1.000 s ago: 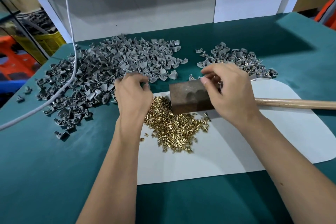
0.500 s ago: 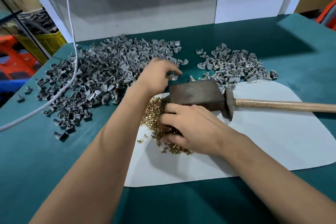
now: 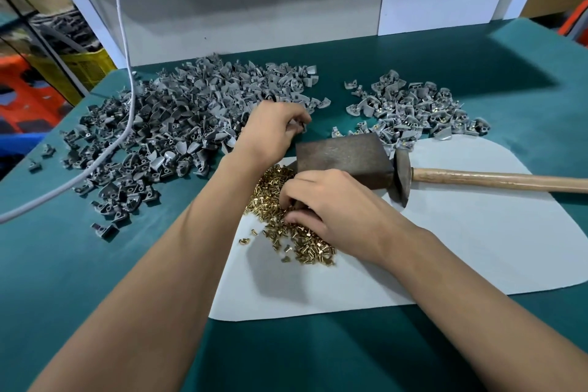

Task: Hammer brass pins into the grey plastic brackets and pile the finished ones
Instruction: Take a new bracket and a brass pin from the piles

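Teal-covered desk (image 3: 79,280) carries a white rounded mat (image 3: 461,248) at centre. Left hand (image 3: 270,134) pinches one grey plastic bracket at the big unpinned heap (image 3: 178,124), centre-left. Right hand (image 3: 331,210), fingers curled, picks among shiny brass pins (image 3: 270,181). Dark steel block (image 3: 343,156) serves as anvil; wooden-handled hammer (image 3: 477,178) lies ready beside it. Finished pile (image 3: 410,108) sits upper right.

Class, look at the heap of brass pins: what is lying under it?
The brass pins lie on a pale grey mat over the green table. The right hand covers part of the heap, so pins beneath it are hidden.
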Tool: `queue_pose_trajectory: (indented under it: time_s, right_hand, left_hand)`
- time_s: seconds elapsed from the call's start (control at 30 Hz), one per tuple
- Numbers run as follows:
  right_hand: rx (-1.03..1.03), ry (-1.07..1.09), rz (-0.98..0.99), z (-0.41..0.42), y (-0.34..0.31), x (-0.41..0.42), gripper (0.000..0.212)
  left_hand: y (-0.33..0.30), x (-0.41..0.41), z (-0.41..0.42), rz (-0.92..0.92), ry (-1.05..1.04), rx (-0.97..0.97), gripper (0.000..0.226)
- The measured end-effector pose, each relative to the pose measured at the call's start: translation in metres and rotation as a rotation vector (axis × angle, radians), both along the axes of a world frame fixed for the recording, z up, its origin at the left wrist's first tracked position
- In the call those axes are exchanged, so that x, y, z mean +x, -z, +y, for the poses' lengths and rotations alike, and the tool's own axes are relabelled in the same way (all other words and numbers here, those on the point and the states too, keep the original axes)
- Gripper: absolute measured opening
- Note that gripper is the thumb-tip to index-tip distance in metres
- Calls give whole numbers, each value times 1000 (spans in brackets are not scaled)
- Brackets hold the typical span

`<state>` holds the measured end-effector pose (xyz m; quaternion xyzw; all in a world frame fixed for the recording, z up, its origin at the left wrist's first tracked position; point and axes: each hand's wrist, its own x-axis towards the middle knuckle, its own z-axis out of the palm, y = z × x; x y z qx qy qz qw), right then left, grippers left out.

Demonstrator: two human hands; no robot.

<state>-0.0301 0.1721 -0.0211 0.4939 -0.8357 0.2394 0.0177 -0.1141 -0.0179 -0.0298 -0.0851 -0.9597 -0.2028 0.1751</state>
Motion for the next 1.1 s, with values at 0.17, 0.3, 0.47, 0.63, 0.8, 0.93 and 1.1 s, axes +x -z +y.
queue_pose_trajectory:
  time_s: [0.17, 0.3, 0.47, 0.63, 0.8, 0.93, 1.1]
  right_hand:
    - [-105, -43, -55, 1, 2, -2, 19]
    - [-187, -54, -68, 1, 1, -3, 19]
    - [-290, -25, -124, 3, -2, -1, 28]
    - [-407, 27, -319, 4, 3, 0, 22]
    - [-506, 33, -354, 4, 5, 2, 27]
    - [-507, 58, -269, 4, 4, 1, 27]
    - [-440, 109, -171, 4, 0, 0, 26]
  left_hand:
    - [1, 7, 1, 9, -57, 175, 40]
    - [-1, 14, 4, 4, -149, 408, 40]
    - [-6, 32, 6, 119, -313, 728, 15]
    - [-8, 64, 6, 169, -276, 1158, 10]
    - [-11, 83, 0, 225, -241, 1311, 9]
    - [-8, 86, 1, 195, -236, 1410, 20]
    - [-5, 86, 9, 144, -187, 1467, 12]
